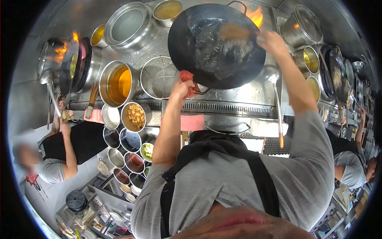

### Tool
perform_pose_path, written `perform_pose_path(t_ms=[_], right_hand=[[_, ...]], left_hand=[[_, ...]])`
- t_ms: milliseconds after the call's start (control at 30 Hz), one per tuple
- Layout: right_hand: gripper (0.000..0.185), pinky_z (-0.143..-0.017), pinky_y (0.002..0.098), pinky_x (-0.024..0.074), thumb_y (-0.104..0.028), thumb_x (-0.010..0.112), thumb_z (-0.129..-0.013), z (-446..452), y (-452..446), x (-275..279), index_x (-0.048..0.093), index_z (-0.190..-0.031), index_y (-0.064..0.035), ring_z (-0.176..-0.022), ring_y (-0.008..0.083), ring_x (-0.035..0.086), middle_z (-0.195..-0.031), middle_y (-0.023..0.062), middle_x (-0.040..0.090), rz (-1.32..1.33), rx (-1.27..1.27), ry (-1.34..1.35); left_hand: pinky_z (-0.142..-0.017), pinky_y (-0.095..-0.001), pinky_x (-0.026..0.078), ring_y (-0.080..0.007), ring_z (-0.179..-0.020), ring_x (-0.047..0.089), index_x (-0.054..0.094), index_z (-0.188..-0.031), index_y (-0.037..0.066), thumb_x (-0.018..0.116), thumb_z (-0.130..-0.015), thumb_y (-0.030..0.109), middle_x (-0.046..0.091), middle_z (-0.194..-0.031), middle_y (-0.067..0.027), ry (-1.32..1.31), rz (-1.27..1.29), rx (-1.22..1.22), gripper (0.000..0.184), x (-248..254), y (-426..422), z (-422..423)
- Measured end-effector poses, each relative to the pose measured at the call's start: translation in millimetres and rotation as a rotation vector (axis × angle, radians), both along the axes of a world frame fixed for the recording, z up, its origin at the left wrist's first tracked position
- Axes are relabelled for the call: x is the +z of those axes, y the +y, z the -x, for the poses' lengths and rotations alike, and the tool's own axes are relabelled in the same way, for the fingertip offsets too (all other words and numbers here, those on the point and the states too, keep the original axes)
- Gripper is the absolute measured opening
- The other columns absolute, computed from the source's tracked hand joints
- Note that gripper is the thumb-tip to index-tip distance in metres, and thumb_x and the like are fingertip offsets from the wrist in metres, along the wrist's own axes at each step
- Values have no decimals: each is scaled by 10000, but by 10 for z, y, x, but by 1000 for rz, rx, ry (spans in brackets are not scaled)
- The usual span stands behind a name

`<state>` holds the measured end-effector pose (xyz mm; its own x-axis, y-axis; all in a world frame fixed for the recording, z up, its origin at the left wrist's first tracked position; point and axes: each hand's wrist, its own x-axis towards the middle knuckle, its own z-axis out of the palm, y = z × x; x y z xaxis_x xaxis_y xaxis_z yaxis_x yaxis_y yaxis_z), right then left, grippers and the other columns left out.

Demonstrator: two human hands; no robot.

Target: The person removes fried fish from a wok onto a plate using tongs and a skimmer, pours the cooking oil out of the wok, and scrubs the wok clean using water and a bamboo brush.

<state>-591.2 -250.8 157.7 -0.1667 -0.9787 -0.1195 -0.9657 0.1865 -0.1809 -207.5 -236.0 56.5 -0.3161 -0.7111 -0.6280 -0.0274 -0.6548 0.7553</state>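
Observation:
A large dark wok (187, 47) sits tilted over the stove, with wet streaks across its inside. My left hand (181, 91) is closed around the wok's near handle through a folded red cloth (188, 81). In my right hand (272, 43), a brown wok brush (234, 32), blurred by motion, reaches into the wok; its bristles smear over the wet surface. Flame (255, 16) rises behind the wok's far right rim. A ladle (273, 83) lies on the steel counter below my right forearm. Left of the wok is a round wire strainer (143, 75).
A pot of orange oil (104, 85) and several containers of sauces and ingredients, including a pot of nuts (128, 119), stand to my left. A co-worker (55, 163) handles a flaming wok at far left; another person (352, 167) works at far right.

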Motion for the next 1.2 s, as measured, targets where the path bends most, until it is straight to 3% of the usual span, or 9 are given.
perform_pose_path(t_ms=[167,233,333,500,667,867,967,1067,1200], right_hand=[[471,-860,404,510,-319,664,-762,-704,-381,-527,636,-1222,-223,-961,326,650,-1025,147,687,271,-32,-189],[507,-891,382,494,-349,680,-741,-911,-47,-254,640,-1225,-203,-964,315,656,-1021,156,691,-45,-66,-501],[543,-944,360,462,-357,693,-717,-707,580,-288,645,-1219,-157,-1008,294,653,-1051,161,690,-212,53,-648],[511,-951,379,458,-305,712,-725,438,1611,196,652,-1196,-114,-1022,316,645,-1060,158,690,-169,117,-401],[450,-895,406,489,-271,696,-766,852,1250,517,649,-1197,-154,-988,352,634,-1035,205,668,166,9,68],[451,-873,397,490,-269,694,-765,512,1770,606,648,-1193,-135,-944,361,646,-1011,219,671,162,-25,-198],[409,-878,422,494,-249,665,-787,461,1895,451,654,-1184,-152,-948,358,641,-1000,200,675,178,93,-6],[362,-870,445,499,-214,635,-802,379,1986,624,665,-1158,-159,-951,355,636,-965,192,677,185,8,130],[391,-857,422,512,-253,696,-770,568,2306,592,677,-1146,-152,-934,367,642,-1003,186,675,380,-14,-167]], left_hand=[[-423,-286,426,-178,-498,549,558,-894,-3,576,-731,52,609,-697,-113,-9,19,-41,173,-176,-116,-2],[-425,-289,419,-183,-501,552,576,-869,-30,587,-735,62,627,-710,-133,33,29,-1,163,-156,-15,22],[-415,-302,452,-183,-494,570,541,-941,-35,564,-744,30,640,-696,-154,-6,51,28,209,-212,-26,29],[-481,-302,450,-189,-541,573,583,-880,-24,598,-744,62,618,-700,-126,-13,79,12,161,-110,23,45],[-415,-303,410,-222,-572,640,574,-943,34,592,-763,137,641,-801,-99,-169,60,-99,209,-24,29,88],[-495,-339,440,-225,-604,649,582,-948,43,582,-780,151,621,-765,-68,-230,37,-9,199,-13,158,143],[-446,-293,396,-187,-579,601,564,-966,63,599,-739,139,643,-786,-100,-167,28,-31,242,-69,206,139],[-477,-319,413,-194,-540,605,620,-792,46,561,-745,108,584,-654,-32,-151,34,-27,97,-141,201,204],[-432,-302,404,-185,-456,559,605,-726,33,545,-704,72,568,-581,-43,-113,95,104,75,-27,512,295]])
